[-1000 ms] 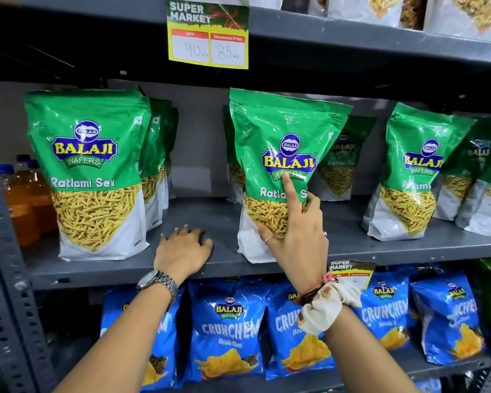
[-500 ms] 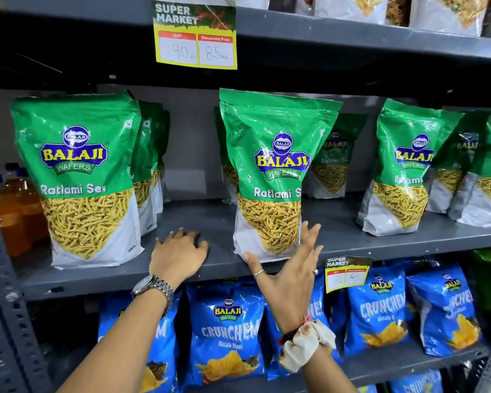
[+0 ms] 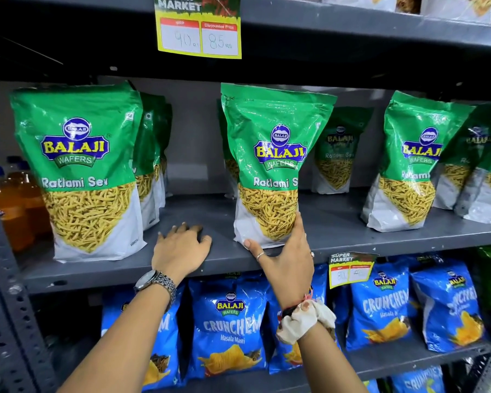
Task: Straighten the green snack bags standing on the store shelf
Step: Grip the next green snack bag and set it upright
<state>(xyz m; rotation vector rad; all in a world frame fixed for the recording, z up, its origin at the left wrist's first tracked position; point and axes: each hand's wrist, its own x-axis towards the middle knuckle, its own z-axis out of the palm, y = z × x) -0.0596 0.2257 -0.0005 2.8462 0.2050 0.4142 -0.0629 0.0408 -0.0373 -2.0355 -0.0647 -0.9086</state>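
The middle green bag [image 3: 272,165] stands upright on the shelf [image 3: 210,259] — the right hand [image 3: 287,259] now cups its lower right corner, no longer splayed below it. The left hand [image 3: 182,251] stays flat on the shelf, holding nothing.

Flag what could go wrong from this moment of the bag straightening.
The right hand grips only the bottom corner of the middle bag, which stands tall near the shelf edge, so a push may tip it off. The left hand lies flat on the shelf, not steadying anything.
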